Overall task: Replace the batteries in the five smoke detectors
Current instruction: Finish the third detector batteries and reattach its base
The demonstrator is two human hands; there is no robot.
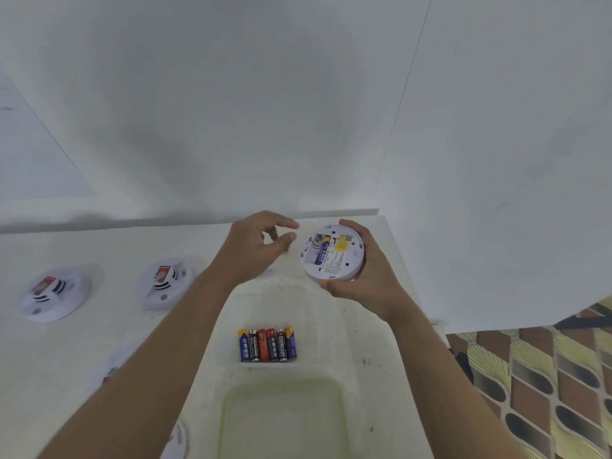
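Note:
My right hand grips a round white smoke detector by its rim, its back turned toward me. The battery bay is uncovered and a blue battery lies in it beside a yellow label. Just left of the detector my left hand hovers with fingers loosely curled and nothing in it. Several AA batteries lie in a row on the white table below my hands. Two more detectors sit face up at the left.
A pale green tray lies at the near edge of the table. Parts of other detectors show under my left forearm. A white wall stands behind; patterned floor lies to the right of the table edge.

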